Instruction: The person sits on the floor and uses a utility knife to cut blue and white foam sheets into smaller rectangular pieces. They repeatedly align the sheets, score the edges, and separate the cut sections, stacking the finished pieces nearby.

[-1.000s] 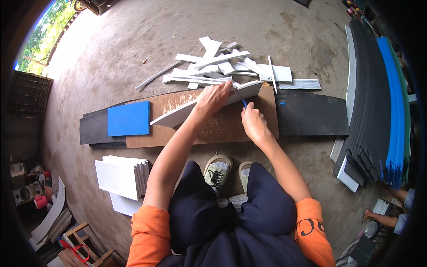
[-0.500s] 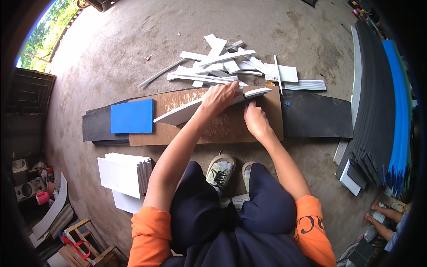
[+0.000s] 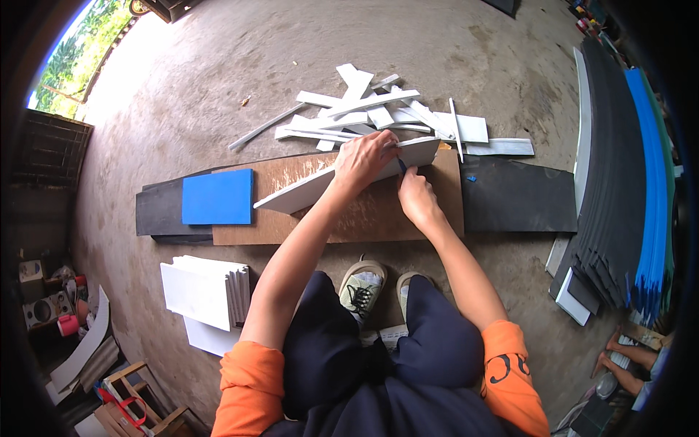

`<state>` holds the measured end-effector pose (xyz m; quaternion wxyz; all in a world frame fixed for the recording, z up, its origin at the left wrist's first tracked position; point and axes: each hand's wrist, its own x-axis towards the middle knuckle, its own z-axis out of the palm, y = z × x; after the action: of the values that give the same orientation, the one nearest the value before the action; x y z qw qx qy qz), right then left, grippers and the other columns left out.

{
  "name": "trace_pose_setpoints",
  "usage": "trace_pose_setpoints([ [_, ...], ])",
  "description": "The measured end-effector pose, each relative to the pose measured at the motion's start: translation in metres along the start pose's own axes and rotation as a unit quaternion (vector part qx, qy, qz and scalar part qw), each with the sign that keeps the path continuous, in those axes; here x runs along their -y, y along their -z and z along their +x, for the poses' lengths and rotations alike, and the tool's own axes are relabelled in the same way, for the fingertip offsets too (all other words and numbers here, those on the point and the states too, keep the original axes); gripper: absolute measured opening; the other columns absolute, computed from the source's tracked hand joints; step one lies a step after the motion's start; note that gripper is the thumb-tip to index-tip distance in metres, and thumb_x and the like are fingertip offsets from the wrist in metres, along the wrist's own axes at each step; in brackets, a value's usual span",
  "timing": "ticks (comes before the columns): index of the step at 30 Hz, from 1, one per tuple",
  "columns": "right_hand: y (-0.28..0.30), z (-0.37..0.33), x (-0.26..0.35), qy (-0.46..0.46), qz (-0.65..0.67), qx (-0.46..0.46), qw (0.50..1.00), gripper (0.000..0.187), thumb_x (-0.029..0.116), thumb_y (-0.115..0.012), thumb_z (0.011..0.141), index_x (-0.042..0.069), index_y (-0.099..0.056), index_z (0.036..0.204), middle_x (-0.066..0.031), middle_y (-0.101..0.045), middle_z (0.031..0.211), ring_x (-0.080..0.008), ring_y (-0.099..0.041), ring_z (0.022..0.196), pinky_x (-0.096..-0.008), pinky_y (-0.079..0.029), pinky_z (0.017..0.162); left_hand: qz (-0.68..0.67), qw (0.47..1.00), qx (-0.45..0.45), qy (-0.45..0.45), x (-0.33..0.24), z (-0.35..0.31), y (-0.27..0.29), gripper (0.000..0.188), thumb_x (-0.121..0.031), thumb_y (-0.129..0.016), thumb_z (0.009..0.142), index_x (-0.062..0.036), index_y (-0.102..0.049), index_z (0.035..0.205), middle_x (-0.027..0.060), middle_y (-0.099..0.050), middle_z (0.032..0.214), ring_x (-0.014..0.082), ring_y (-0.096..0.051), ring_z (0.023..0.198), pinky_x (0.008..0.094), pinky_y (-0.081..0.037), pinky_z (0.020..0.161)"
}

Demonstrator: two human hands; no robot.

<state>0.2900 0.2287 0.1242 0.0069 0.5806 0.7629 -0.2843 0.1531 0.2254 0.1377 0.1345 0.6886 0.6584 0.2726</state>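
At the left of the frame a blue foam sheet [image 3: 218, 196] lies on black sheets, with a stack of white panels [image 3: 206, 290] below it on the concrete floor [image 3: 218, 87]; at centre the white foam strip [image 3: 342, 180] slants across the brown cutting board [image 3: 364, 218], looking light, stiff yet easily dented, best held flat near the cut. The left hand [image 3: 370, 157] presses spread fingers on its right end; just right, the right hand [image 3: 416, 198] has its grip pinched on a blue craft knife [image 3: 401, 165] at the strip's edge.

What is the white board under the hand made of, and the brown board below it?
The white board looks like matte foam sheet: thick, smooth, with cleanly cut edges, like the white offcuts behind it. The brown board looks like hardboard or plywood: dull, with pale scratch marks. The left hand presses the white one down.
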Motion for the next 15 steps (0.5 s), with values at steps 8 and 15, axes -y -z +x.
trace_pose_setpoints([
  [8, -0.013, -0.01, -0.012, -0.008, 0.025, 0.002, 1.0, 0.026, 0.022, -0.038, 0.087, -0.004, -0.04, 0.092, -0.0308, -0.055, 0.079, -0.0463, -0.053, 0.08, -0.0522, -0.045, 0.069, 0.056, 0.997, -0.002, -0.061, 0.003, 0.0, -0.002, 0.022, -0.026, -0.054, 0.079, -0.0059, -0.051, 0.087, 0.0106, -0.059, 0.08, 0.0298, -0.059, 0.07, 0.0375, -0.047, 0.059],
  [15, -0.036, 0.018, -0.024, -0.05, 0.089, 0.002, 0.995, 0.029, 0.026, -0.041, 0.085, -0.001, -0.042, 0.095, -0.0283, -0.056, 0.084, -0.0453, -0.051, 0.087, -0.0501, -0.043, 0.074, 0.066, 0.992, -0.025, -0.105, -0.002, -0.003, -0.014, 0.019, -0.024, -0.057, 0.076, -0.0087, -0.049, 0.083, 0.0075, -0.058, 0.075, 0.026, -0.06, 0.067, 0.0362, -0.047, 0.058],
])
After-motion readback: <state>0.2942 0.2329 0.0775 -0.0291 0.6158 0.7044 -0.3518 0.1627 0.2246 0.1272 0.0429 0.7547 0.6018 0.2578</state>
